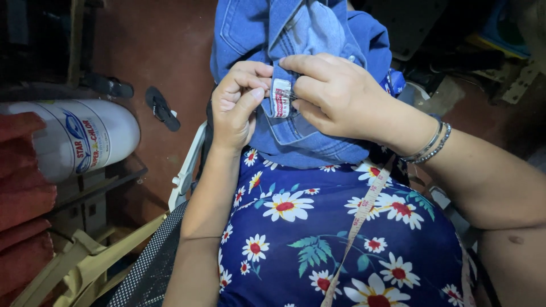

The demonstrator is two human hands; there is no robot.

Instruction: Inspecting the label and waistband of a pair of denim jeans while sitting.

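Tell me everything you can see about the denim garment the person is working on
The denim garment is blue, of medium-wash cloth with visible seams and stitched panels. It lies bunched and folded over the person's lap, on a dark blue flowered dress. A small white label with red print sits on a folded edge. The left hand pinches the cloth beside that label, and the right hand grips it from the other side, fingertips meeting at the label. What kind of garment it is cannot be told.
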